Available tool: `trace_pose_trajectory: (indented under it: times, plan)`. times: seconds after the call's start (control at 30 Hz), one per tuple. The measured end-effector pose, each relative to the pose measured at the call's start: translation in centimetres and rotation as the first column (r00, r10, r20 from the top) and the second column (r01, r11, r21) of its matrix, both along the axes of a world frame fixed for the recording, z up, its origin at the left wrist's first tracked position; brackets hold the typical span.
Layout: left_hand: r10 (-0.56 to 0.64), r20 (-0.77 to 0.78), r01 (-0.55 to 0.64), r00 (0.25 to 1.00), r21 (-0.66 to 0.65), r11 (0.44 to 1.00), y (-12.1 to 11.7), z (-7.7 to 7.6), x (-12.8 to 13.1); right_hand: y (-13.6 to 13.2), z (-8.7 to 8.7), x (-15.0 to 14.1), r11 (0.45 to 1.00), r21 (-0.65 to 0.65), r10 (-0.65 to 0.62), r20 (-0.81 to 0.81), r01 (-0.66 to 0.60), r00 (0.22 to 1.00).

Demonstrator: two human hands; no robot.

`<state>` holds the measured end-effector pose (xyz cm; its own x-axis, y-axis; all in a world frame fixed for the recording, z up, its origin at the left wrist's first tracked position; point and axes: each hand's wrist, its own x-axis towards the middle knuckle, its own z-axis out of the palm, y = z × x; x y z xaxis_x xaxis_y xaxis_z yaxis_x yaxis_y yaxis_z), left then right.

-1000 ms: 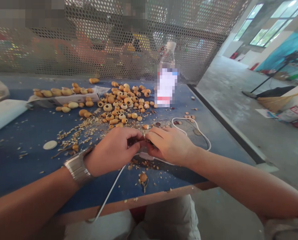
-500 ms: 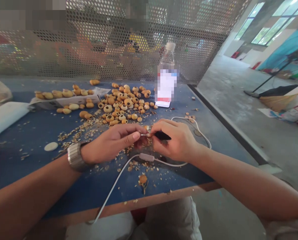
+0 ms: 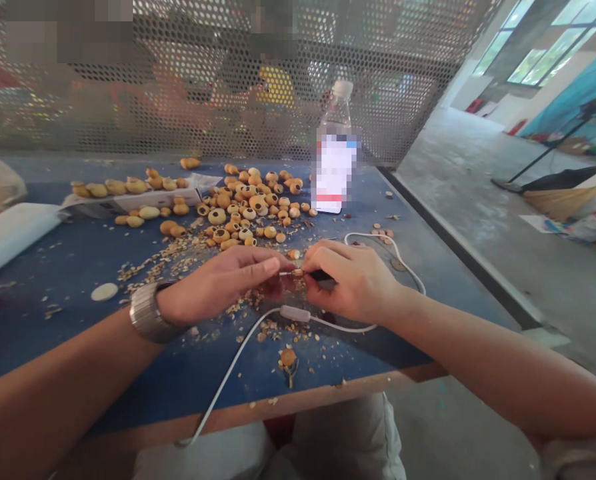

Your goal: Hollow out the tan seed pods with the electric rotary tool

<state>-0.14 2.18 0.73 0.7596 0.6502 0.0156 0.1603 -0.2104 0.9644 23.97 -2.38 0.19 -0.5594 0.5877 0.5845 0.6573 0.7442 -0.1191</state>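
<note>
My left hand (image 3: pixel 218 287), wearing a metal wristwatch (image 3: pixel 148 313), pinches a small tan bead (image 3: pixel 297 273) between thumb and fingertips. My right hand (image 3: pixel 353 280) grips a black-handled tool (image 3: pixel 321 275), whose thin metal tip meets the bead. A white cable (image 3: pixel 238 360) with an inline switch (image 3: pixel 295 314) runs under my hands, and its link to the tool is hidden. Beyond my fingers lies a heap of hollow tan seed beads (image 3: pixel 238 207), with crumbly shavings (image 3: pixel 163 263) spread over the blue table (image 3: pixel 53 347).
A plastic bottle (image 3: pixel 341 113) stands at the table's far edge before a perforated metal screen (image 3: pixel 218 100). More beads rest along a white box (image 3: pixel 133 200) at the left. The table's wooden front edge (image 3: pixel 258 417) runs close to my lap.
Since a second ago, my hands have risen and parted slightly, exposing the black tool handle and the bead. Between the last two frames they have barely moved.
</note>
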Motion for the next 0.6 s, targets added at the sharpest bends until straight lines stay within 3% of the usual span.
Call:
trace_pose_trajectory:
  times: [0.17, 0.37, 0.6]
  plan:
    - [0.101, -0.218, -0.039, 0.971, 0.273, 0.961, -1.2, 0.4, 0.9, -0.1, 0.0, -0.4, 0.996, 0.080, -0.062, 0.213, 0.046, 0.975]
    - [0.132, -0.243, -0.063, 0.961, 0.272, 0.960, -1.6, -0.1, 1.2, -0.3, -0.3, -0.8, 0.990, 0.139, -0.075, 0.280, 0.037, 0.957]
    - [0.212, -0.242, -0.130, 0.947, 0.314, 0.941, -1.2, 0.0, 1.1, -0.6, 0.2, -1.5, 0.988, 0.106, -0.145, 0.335, 0.116, 0.931]
